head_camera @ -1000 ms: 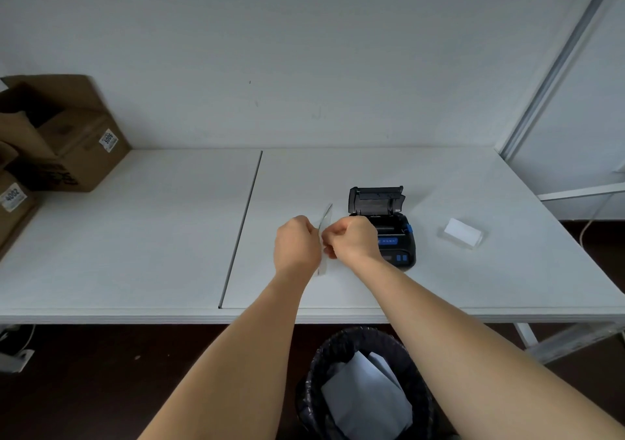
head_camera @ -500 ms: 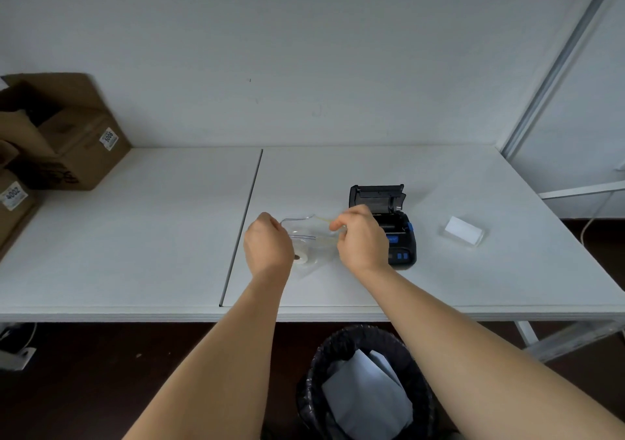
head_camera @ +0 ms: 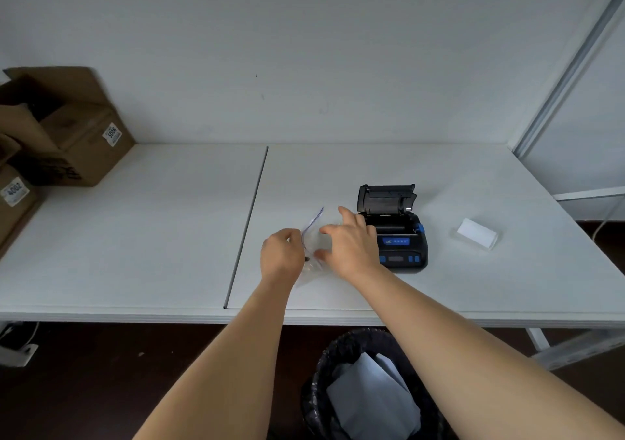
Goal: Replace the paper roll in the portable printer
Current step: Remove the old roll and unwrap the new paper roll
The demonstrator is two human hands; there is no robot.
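Note:
A black portable printer (head_camera: 400,240) with blue buttons stands on the white table (head_camera: 135,236), its lid tilted up and its paper bay open. Left of it lies a clear plastic zip bag (head_camera: 313,233) holding a small paper roll, mostly hidden by my hands. My left hand (head_camera: 282,257) pinches the bag's left edge near the opening. My right hand (head_camera: 350,243) hovers over the bag with fingers spread and straight, just left of the printer. A second white paper roll (head_camera: 477,233) in a clear wrapper lies to the right of the printer.
Brown cardboard boxes (head_camera: 64,128) are stacked at the table's far left. A black-lined waste bin (head_camera: 368,389) with crumpled paper stands on the floor below the front edge. A seam (head_camera: 248,223) splits the tabletop. A metal frame post (head_camera: 568,64) rises at the right.
Both hands held the bag upright together, then pulled its mouth apart. Now my right hand has let go and spread open over the bag, while my left hand still holds its edge.

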